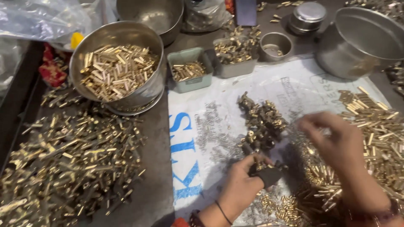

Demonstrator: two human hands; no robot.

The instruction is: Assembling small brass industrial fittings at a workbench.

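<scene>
Blurring right hand (336, 147); left hand (242, 185) pinches hard-to-read dark part (265, 172).

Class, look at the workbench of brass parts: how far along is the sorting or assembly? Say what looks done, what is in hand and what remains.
Looks done: the round steel bowl holds short brass tubes, and the small green tray holds more. In hand: the left hand grips a dark fixture beside a clump of dull brass fittings; the blurred right hand hovers above loose brass pins. Left: the large heap of brass pieces looks unsorted.
</scene>
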